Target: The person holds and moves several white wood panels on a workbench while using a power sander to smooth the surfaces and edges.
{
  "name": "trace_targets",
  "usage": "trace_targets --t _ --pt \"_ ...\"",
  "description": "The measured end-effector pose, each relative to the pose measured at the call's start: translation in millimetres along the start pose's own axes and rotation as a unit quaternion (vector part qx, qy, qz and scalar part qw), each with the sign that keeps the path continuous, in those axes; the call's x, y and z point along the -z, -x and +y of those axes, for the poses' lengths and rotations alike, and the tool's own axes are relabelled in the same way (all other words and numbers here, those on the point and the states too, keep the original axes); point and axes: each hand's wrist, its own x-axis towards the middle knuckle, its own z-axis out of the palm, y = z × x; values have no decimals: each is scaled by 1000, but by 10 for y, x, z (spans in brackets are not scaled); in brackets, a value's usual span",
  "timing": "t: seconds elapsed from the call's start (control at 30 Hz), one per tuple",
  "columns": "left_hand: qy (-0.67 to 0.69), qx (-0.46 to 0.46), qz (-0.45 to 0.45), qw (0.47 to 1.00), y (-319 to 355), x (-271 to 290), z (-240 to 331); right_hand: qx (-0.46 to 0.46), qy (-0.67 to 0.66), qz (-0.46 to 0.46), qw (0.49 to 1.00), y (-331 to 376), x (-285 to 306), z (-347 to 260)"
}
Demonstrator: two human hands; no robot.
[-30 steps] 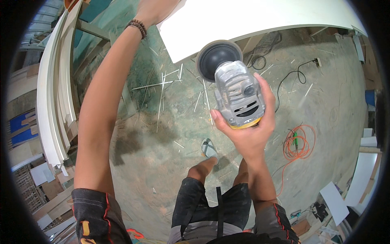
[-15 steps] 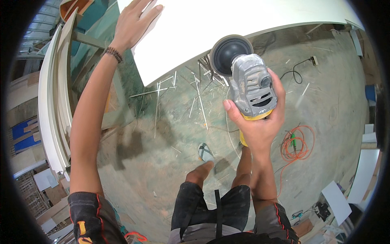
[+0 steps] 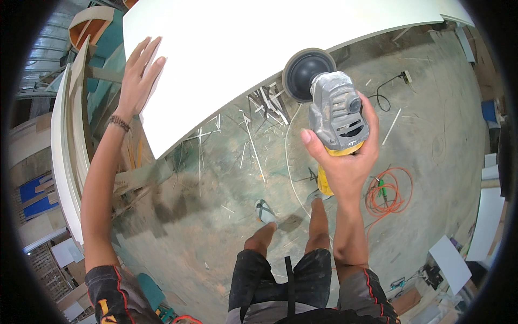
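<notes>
A large white board (image 3: 232, 59) spans the top of the view, its near edge slanting up to the right. My left hand (image 3: 139, 81) lies on the board near its left edge, fingers stretched out and holding nothing. In my right hand (image 3: 350, 167) is an angle grinder (image 3: 340, 110) with a grey head and yellow body. A round black disc (image 3: 308, 74) is fitted to the grinder's front. The disc is at the board's near edge, overlapping it in view; whether they touch I cannot tell. My right fingers wrap the grinder, mostly hidden beneath it.
Thin offcut strips (image 3: 270, 105) litter the floor below the board. A coiled orange cord (image 3: 389, 194) lies to my right, and a black cable (image 3: 386, 97) farther off. Long curved panels (image 3: 67, 146) stand on the left. White sheets (image 3: 450, 264) lean at lower right.
The board's left corner now appears lower and farther left. My left hand has shifted left and downward in view, still flat on the board. The grinder stays almost in place.
</notes>
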Motion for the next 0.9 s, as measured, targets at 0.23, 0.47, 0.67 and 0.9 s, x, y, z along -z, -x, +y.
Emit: trace_targets --t 0.23,0.47,0.67,0.9 --pt "-20 10 -26 999 -16 67 105 -51 -32 16 998 -421 368 154" --pt "-37 -2 -46 998 -63 134 151 -65 -43 22 997 -882 770 321" --pt "-71 1 -72 995 -115 161 242 -74 -35 23 996 -1286 1139 511" --pt "-85 2 -82 993 -150 160 327 -65 -21 30 997 -1701 1519 800"
